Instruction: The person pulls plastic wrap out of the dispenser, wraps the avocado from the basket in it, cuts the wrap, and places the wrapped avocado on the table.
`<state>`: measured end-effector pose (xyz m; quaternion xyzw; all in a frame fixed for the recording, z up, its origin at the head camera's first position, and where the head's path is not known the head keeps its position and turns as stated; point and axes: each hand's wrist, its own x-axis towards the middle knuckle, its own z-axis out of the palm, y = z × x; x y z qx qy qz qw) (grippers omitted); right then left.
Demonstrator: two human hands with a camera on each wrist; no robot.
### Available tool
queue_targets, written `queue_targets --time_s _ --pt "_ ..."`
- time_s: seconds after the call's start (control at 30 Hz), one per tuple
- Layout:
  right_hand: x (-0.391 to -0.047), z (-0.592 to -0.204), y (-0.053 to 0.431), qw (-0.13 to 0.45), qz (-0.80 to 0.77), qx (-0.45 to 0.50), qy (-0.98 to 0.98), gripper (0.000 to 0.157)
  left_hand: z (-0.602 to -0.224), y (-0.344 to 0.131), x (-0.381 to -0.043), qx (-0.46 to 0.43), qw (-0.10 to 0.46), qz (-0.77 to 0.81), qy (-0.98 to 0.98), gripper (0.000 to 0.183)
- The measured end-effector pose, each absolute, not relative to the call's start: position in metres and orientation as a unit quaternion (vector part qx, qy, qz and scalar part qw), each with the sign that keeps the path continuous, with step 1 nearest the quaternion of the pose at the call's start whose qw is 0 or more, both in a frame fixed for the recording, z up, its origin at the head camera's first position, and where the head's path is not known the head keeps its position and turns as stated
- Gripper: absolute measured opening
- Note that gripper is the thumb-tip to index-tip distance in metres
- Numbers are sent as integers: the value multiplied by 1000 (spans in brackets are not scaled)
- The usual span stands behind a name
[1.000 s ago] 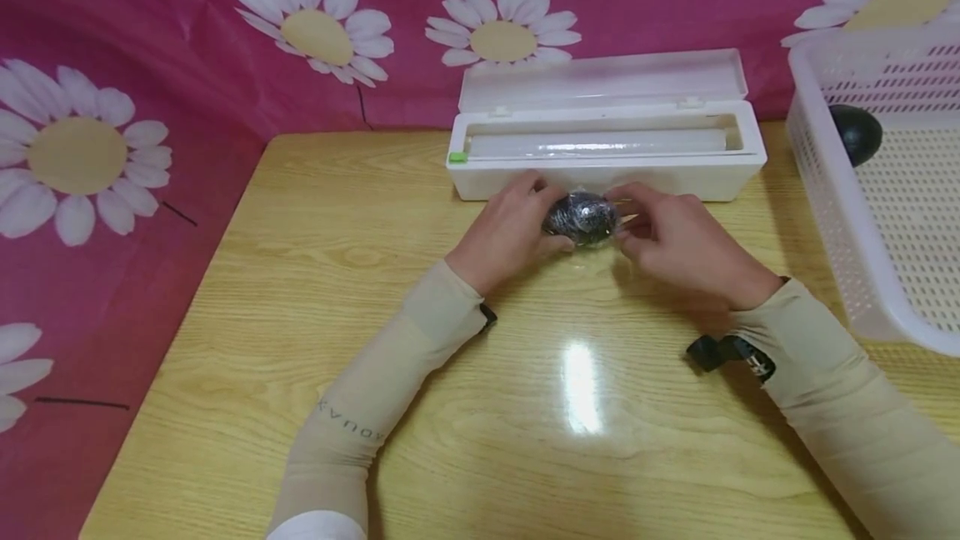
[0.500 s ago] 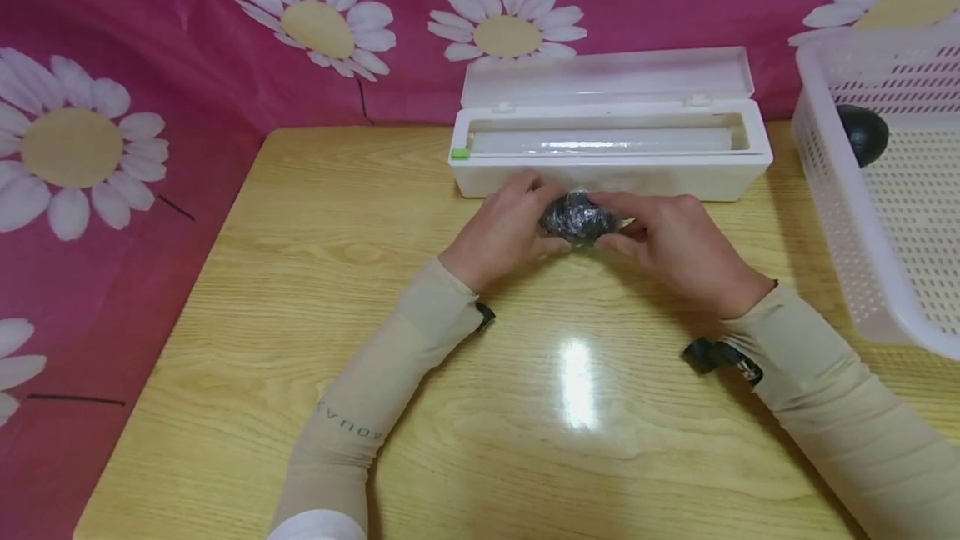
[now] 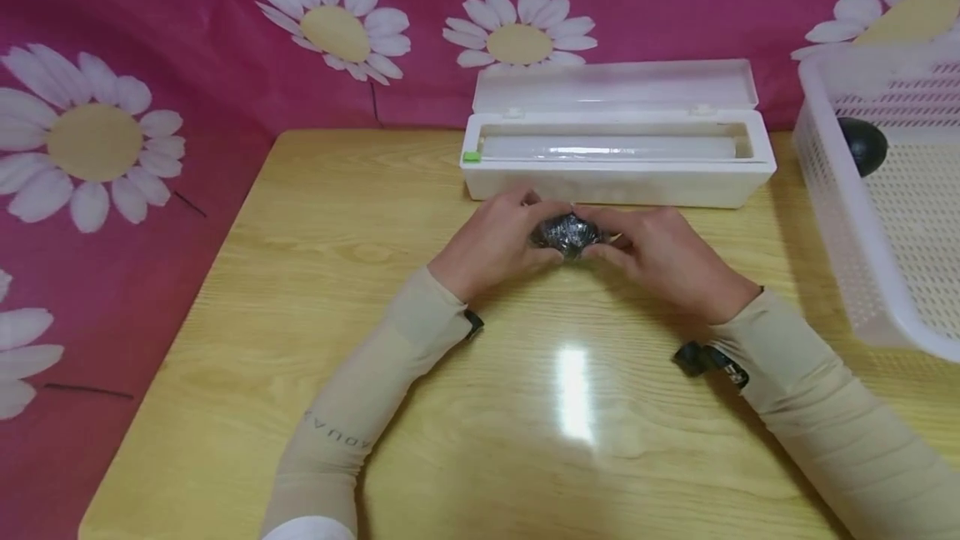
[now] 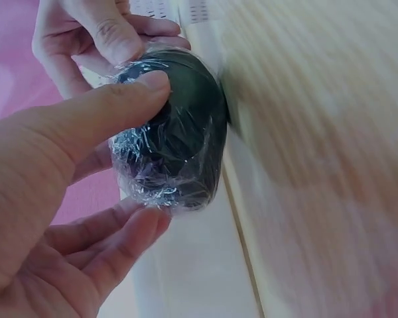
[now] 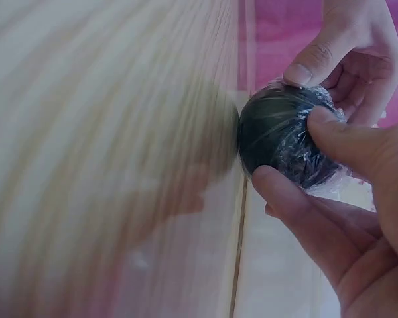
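A dark green avocado, wrapped in crinkled cling film, sits on the table between both hands in the head view. My left hand holds its left end, with the thumb lying over the film and the fingers on the opposite side. At the other end my right hand pinches it between thumb and fingers. Film is bunched and shiny on the side facing the palms, while the avocado looks smooth toward the table in the right wrist view.
Just behind the hands stands a white cling film dispenser, its lid raised and a film roll inside. A white perforated basket on the right holds another dark green avocado. Pink flowered cloth hangs behind the wooden table.
The right hand's fingers have closed in on the wrapped avocado from its right end. Both hands and the avocado have shifted slightly left and away from the dispenser.
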<state>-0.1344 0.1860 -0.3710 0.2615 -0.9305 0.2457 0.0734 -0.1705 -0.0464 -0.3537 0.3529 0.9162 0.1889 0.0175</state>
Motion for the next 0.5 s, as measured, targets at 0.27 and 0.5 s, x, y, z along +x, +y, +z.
queue_targets --time_s 0.27,0.5 --pt "-132 -373 162 75 252 276 -924 42 -352 -68 -163 338 7 179 924 61" --pt "-136 -369 138 80 256 297 -917 41 -351 -88 -157 320 -16 182 929 44"
